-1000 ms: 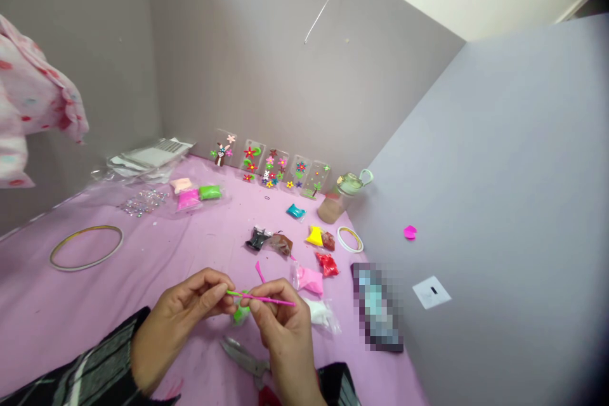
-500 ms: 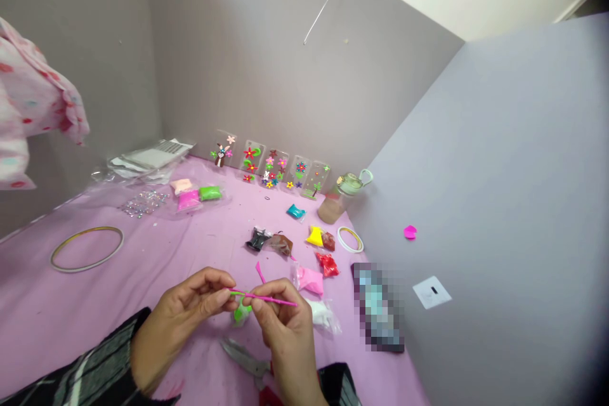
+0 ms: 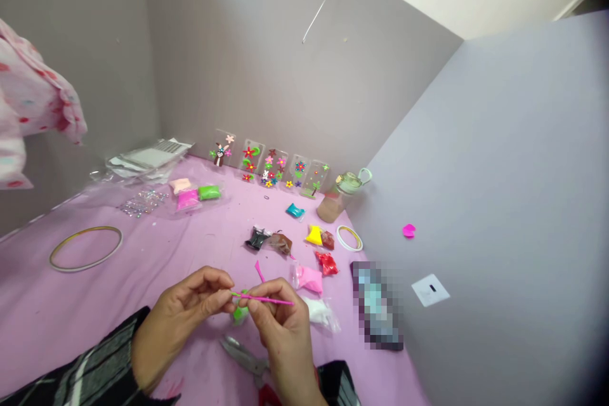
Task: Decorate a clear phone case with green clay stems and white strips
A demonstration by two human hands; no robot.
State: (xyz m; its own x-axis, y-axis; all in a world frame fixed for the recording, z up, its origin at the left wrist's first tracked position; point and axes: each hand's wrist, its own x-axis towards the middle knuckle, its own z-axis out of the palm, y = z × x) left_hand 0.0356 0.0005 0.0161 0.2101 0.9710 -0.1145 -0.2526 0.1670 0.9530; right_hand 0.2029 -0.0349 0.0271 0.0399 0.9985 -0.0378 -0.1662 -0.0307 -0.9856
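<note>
A thin magenta stick tool (image 3: 271, 300) is pinched in my right hand (image 3: 285, 323), its shaft lying across the fingers. At its left end shows a small bit of green clay (image 3: 235, 294), which the closed fingertips of my left hand (image 3: 197, 301) pinch. The fingers partly cover where clay and tool meet. Just below the fingertips lies a packet of green clay (image 3: 239, 315), partly hidden. Scissors (image 3: 240, 352) with red handles lie under my right hand. Another magenta tool (image 3: 259, 271) rests just behind the hands.
Wrapped clay packets lie around: pink (image 3: 309, 279), white (image 3: 320, 312), red (image 3: 327, 262), yellow (image 3: 314, 235), black (image 3: 257, 238), blue (image 3: 295, 210). Decorated clear phone cases (image 3: 276, 166) lean on the wall beside a jar (image 3: 333, 206). Tape rolls (image 3: 121, 244) and a pixelated device (image 3: 375, 304) lie at the sides.
My right hand and the magenta tool have shifted slightly left. The green clay now shows at the tool's tip by my left fingertips. The left hand has hardly moved.
</note>
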